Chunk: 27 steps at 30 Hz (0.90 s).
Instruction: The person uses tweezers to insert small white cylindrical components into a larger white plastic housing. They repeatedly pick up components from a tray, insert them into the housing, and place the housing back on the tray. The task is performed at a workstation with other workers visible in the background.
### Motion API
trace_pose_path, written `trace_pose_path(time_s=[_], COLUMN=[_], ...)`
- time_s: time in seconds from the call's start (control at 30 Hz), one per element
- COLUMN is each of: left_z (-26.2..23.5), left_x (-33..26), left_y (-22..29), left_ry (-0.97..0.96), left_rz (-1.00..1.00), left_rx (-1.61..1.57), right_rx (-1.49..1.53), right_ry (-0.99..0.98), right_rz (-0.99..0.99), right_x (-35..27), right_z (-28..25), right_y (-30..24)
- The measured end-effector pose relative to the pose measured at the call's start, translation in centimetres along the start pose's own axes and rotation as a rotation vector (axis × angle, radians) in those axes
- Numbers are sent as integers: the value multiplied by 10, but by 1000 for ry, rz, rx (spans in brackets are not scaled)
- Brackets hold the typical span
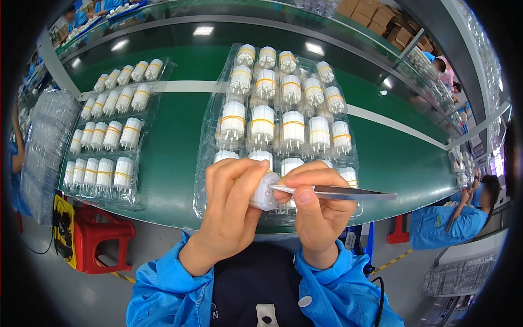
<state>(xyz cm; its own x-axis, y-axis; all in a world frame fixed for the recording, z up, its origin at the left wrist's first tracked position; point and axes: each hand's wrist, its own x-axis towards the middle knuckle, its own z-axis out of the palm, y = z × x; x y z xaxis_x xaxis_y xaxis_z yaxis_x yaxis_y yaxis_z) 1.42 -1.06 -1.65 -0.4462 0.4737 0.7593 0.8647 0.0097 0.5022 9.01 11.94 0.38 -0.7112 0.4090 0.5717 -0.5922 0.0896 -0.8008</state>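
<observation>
Your left hand (231, 204) grips the white part (264, 192) just left of your right hand (316, 210); that one pinches tweezers (338, 192) touching it.

Both hands raised close together, near the body, forearms in blue sleeves.

The left hand (231, 210) comes up from the lower left, its wrist bent, its fingers curled forward and closed in a grip, with the thumb pressed in on the right side. The right hand (313, 210) rises from the lower right, just beside the left and touching it at the fingertips; its thumb and forefinger are pinched flat together, the other fingers folded under.
</observation>
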Motion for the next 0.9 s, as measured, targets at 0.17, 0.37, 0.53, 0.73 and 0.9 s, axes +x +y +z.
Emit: trace_pose_path(time_s=[0.17, 0.37, 0.53, 0.73, 0.9], left_z=[0, 0, 0, -2, -1], left_x=[0, 2, 1, 1, 2], left_y=[0, 1, 0, 1, 1], left_ry=[7, 0, 3, -18, -24], left_rz=[8, 4, 12, -29, -5], left_rx=[8, 9, 4, -20, 0], right_rx=[67, 87, 65, 47, 34], right_ry=[-20, -1, -19, -31, 13], right_rz=[-5, -3, -1, -17, 18], right_x=[0, 1, 1, 1, 1], right_z=[-2, 0, -1, -4, 1], right_y=[1, 1, 1, 3, 0])
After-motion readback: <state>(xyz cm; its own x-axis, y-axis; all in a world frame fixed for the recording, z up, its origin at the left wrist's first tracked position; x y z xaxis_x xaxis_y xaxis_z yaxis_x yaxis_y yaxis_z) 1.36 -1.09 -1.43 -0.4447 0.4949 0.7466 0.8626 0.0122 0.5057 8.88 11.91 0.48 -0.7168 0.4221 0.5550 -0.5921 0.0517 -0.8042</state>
